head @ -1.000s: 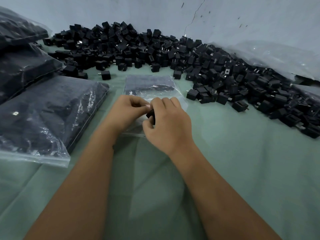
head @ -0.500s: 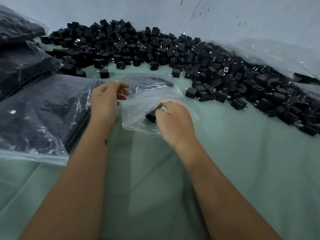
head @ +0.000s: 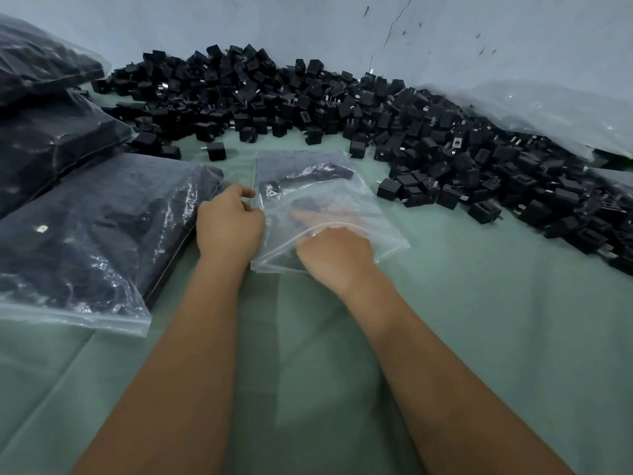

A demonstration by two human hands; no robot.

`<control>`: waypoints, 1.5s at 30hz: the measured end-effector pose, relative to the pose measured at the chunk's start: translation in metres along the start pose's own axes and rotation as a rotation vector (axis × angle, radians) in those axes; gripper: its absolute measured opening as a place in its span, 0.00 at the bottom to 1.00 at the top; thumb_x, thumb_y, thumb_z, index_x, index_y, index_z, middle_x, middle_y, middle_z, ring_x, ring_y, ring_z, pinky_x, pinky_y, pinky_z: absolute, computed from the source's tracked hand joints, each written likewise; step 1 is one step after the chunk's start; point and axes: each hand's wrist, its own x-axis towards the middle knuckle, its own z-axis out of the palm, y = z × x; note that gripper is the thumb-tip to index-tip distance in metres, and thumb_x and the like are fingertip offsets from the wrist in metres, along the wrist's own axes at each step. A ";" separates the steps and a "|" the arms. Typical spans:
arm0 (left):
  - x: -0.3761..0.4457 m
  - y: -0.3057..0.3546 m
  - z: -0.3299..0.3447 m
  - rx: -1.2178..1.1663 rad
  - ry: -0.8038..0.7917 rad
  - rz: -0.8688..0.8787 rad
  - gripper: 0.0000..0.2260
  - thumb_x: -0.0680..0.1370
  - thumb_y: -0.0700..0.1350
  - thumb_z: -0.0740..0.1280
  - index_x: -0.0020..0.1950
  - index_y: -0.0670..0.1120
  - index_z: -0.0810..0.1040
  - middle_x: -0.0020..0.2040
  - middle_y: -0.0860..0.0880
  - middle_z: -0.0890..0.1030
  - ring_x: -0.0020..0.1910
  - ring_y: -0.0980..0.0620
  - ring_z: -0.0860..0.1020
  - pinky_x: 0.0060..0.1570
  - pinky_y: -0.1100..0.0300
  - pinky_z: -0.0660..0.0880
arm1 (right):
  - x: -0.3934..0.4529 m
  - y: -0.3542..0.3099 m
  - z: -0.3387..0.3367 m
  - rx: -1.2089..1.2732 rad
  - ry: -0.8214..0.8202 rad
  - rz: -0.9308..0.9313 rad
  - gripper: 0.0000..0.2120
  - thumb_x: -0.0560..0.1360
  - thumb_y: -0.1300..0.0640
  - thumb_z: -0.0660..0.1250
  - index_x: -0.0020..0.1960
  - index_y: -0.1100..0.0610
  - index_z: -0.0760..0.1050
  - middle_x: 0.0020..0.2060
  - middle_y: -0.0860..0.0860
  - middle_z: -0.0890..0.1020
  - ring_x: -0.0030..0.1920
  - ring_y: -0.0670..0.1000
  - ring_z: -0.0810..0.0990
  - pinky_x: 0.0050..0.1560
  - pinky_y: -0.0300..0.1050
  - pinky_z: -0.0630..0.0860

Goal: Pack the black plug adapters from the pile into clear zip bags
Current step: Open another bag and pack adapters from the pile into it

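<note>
A creased pale green cloth covers the floor below a cracked, scuffed light blue wall

Two bare forearms are showing from the bottom edge, with no sleeves, watch or bands covering them. The left hand is wearing no glove or ring. The right hand is also going ungloved, its fingers blurring behind clear plastic.
</note>
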 end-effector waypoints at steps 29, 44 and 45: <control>0.008 0.001 0.006 -0.012 -0.001 -0.053 0.17 0.73 0.37 0.60 0.58 0.53 0.77 0.39 0.56 0.76 0.55 0.42 0.75 0.46 0.53 0.74 | 0.075 0.007 0.020 -0.112 0.242 -0.192 0.08 0.79 0.56 0.58 0.54 0.54 0.74 0.42 0.49 0.75 0.45 0.51 0.75 0.43 0.43 0.70; 0.009 0.003 0.011 0.291 -0.393 0.373 0.17 0.83 0.48 0.58 0.71 0.59 0.72 0.76 0.54 0.67 0.75 0.50 0.62 0.74 0.54 0.56 | -0.017 0.010 -0.001 -0.062 0.243 -0.477 0.10 0.77 0.54 0.60 0.48 0.56 0.78 0.44 0.54 0.82 0.45 0.56 0.78 0.44 0.46 0.72; 0.009 0.003 0.011 0.332 -0.419 0.372 0.17 0.83 0.50 0.58 0.71 0.60 0.72 0.77 0.55 0.65 0.76 0.51 0.60 0.74 0.54 0.55 | -0.025 0.011 -0.008 -0.029 0.374 -0.586 0.09 0.75 0.56 0.62 0.42 0.57 0.79 0.37 0.53 0.81 0.38 0.55 0.77 0.39 0.47 0.72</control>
